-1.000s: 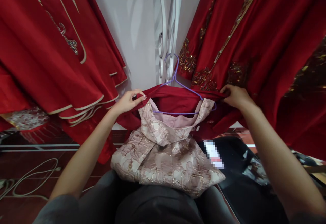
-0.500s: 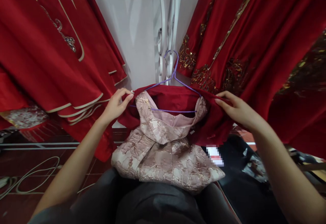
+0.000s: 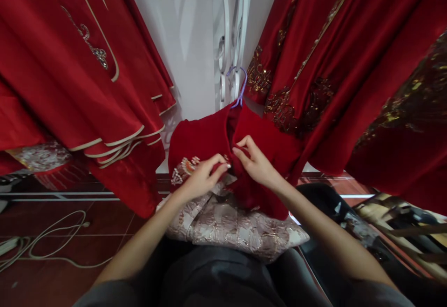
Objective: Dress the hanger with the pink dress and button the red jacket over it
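Deep-red cloth jacket with beaded embroidery [image 3: 202, 137], on a purple wire hanger [image 3: 241, 88], upright before the person's lap, overlapping a pink-and-gold brocade dress [image 3: 244, 232] that lies across the lap's far edge; left hand [image 3: 206, 174], thumb and forefinger pinching the jacket's front opening; right hand [image 3: 256, 162], likewise gripping the opposite front edge; glossy red gowns with pale piping [image 3: 87, 78], hanging at left; gold-embroidered red gowns [image 3: 331, 78], at right; white cable [image 3: 54, 258], looped on the red tiled floor [image 3: 108, 221]

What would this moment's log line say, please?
left hand: at front of red jacket | right hand: pinching jacket edge | patterned dress: partly covered
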Demonstrator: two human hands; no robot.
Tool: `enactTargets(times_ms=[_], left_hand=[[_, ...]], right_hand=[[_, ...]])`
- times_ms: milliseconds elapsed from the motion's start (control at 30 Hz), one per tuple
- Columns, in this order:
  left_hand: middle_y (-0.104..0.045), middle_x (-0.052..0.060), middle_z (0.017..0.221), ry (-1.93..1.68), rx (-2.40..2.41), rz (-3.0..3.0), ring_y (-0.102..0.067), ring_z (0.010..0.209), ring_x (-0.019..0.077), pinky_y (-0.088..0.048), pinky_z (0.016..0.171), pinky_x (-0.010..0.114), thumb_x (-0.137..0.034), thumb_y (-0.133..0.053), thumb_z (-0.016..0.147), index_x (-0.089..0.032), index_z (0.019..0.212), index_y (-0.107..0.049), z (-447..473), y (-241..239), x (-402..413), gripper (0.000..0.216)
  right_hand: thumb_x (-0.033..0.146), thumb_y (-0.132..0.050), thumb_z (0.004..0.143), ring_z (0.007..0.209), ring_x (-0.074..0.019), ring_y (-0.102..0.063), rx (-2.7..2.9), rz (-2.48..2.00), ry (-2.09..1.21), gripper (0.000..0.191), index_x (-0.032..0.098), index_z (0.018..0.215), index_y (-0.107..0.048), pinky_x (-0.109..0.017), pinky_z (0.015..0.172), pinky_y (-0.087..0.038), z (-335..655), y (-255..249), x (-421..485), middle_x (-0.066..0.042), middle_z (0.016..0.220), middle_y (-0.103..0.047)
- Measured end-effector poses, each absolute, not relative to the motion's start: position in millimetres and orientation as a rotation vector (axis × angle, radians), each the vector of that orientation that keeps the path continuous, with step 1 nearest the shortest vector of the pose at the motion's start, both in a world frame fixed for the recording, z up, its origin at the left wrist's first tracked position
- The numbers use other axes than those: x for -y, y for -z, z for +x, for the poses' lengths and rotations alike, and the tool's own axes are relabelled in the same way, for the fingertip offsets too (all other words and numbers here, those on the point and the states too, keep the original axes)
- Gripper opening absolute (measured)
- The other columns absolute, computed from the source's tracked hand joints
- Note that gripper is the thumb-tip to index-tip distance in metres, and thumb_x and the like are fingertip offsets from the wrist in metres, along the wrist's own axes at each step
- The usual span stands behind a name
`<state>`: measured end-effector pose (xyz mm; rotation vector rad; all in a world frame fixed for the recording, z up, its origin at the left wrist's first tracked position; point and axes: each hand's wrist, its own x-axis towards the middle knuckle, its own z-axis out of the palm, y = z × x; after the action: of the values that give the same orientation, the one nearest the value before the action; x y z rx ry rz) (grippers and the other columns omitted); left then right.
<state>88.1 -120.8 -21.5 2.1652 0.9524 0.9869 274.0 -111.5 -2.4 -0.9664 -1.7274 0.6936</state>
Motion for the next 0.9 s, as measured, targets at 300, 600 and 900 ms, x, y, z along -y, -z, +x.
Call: enactTargets(times_ms=[300, 600, 900], left_hand=[[-0.057, 0.002, 0.081, -1.318, -1.042, 2.09, -0.054, 0.078, 0.0129, -0.042, 0.076, 0.023, -0.028, -0.05, 0.091, -0.018, 0.077, -0.051, 115.2, 39.8, 119.9, 0.017], [-0.066, 0.001, 0.087, -1.312, -1.143, 1.953, -0.064, 0.079, 0.0125, -0.05, 0.074, 0.022, -0.024, -0.058, 0.083, -0.019, 0.09, -0.058, 110.7, 43.5, 110.5, 0.009], [-0.068, 0.001, 0.087, -1.259, -1.125, 2.061, -0.065, 0.079, 0.0132, -0.052, 0.076, 0.024, -0.021, -0.057, 0.085, -0.019, 0.089, -0.059, 108.2, 37.4, 110.3, 0.006]], right_hand=[[0.042, -0.058, 0.086, 0.092, -0.015, -0.06, 1.43, -0.899, -0.918, 0.03, 0.024, 0.106, -0.047, -0.03, 0.086, -0.048, 272.3, 26.1, 126.6, -0.002, 0.095, -0.061], [0.037, -0.066, 0.083, 0.097, -0.0161, -0.063, 1.347, -0.826, -0.92, 0.031, 0.025, 0.109, -0.054, -0.031, 0.087, -0.054, 269.7, 43.4, 132.4, -0.004, 0.103, -0.063], [0.034, -0.062, 0.086, 0.094, -0.0175, -0.067, 1.524, -0.943, -0.711, 0.02, 0.022, 0.101, -0.066, -0.031, 0.083, -0.057, 277.3, 41.2, 128.2, -0.006, 0.102, -0.067]])
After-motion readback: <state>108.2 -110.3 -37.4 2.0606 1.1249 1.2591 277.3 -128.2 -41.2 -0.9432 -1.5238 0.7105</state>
